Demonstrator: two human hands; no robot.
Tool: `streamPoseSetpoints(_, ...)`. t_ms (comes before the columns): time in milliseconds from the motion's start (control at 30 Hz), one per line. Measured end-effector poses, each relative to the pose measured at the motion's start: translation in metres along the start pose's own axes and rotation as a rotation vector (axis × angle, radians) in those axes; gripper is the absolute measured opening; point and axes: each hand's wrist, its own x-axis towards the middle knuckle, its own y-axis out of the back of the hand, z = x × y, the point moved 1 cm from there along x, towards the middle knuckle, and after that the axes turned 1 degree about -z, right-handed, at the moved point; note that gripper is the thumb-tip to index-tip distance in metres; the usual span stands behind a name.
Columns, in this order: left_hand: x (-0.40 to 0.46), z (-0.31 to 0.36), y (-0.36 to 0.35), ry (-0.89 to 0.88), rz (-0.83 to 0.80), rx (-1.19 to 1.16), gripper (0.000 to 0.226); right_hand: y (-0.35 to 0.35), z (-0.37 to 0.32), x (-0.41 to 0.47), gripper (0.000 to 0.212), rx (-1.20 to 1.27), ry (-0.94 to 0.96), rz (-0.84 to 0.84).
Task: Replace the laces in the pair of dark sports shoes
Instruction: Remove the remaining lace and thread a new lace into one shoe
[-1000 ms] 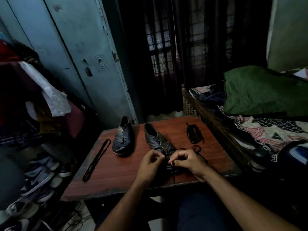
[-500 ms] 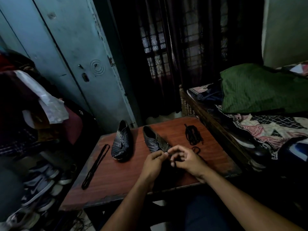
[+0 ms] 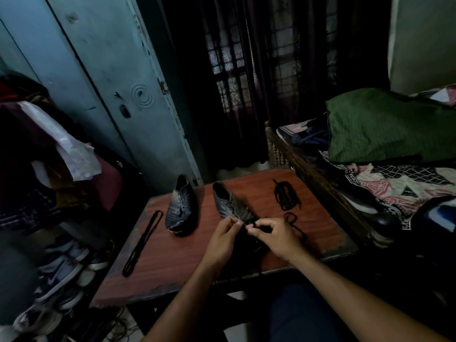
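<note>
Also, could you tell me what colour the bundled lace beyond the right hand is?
Black, seen best in the head view: the bundled lace.

2 shoes (image 3: 182, 208) on table (image 3: 172, 262), bundled lace (image 3: 286, 196) right

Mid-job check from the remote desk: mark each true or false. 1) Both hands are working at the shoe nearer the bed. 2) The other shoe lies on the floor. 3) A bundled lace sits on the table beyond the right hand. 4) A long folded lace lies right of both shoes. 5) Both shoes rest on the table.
1) True: the left hand and right hand pinch a lace at the right shoe.
2) False: the left shoe rests on the table.
3) True: bundled lace.
4) False: the long lace lies left of both shoes.
5) True.
</note>
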Motion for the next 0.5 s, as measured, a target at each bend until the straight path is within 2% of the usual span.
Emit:
streamPoseSetpoints(100, 0.003, -0.008, 0.002, -0.128, 0.033, 0.364, 0.023, 0.009, -0.002, 0.001, 0.029, 0.241, -0.069, -0.118)
streamPoseSetpoints(200, 0.002, -0.015, 0.001, -0.148, 0.073, 0.438, 0.037, 0.019, -0.006, 0.004, 0.025, 0.346, -0.028, -0.133)
streamPoseSetpoints(300, 0.003, -0.014, -0.002, -0.132, 0.123, 0.539, 0.045, 0.034, -0.004, 0.016, 0.003, 0.336, 0.034, 0.100)
streamPoseSetpoints(367, 0.006, -0.011, 0.000, -0.132, 0.153, 0.711, 0.047, 0.046, -0.001, 0.022, 0.005, 0.276, 0.040, 0.241)
streamPoseSetpoints(500, 0.012, -0.010, 0.016, -0.123, 0.245, 0.708, 0.033, 0.060, 0.003, 0.021, 0.003, 0.018, 0.083, 0.413)
